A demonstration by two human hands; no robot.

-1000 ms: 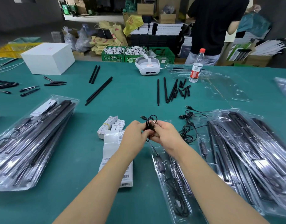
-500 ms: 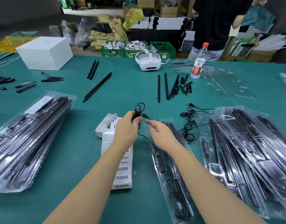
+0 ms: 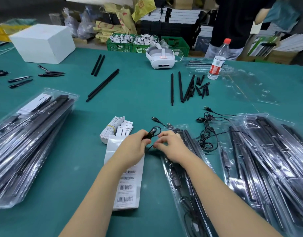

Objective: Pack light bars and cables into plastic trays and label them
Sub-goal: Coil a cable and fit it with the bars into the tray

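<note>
My left hand grips a thin black cable by its inline controller, with a small loop standing above the fingers. My right hand pinches the same cable lower down, just right of the left hand. Under my right forearm lies an open clear plastic tray holding black light bars and a coiled cable. A strip of barcode labels lies beneath my left wrist. Loose black light bars lie farther back on the green table.
Stacks of filled trays sit at the left and right. A tangle of spare cables, a label bundle, a water bottle, a white headset, a white box. A person stands beyond the table.
My hands were together on the coiled cable, then parted with the left lifting it. Now they have drawn close again, both on the cable.
</note>
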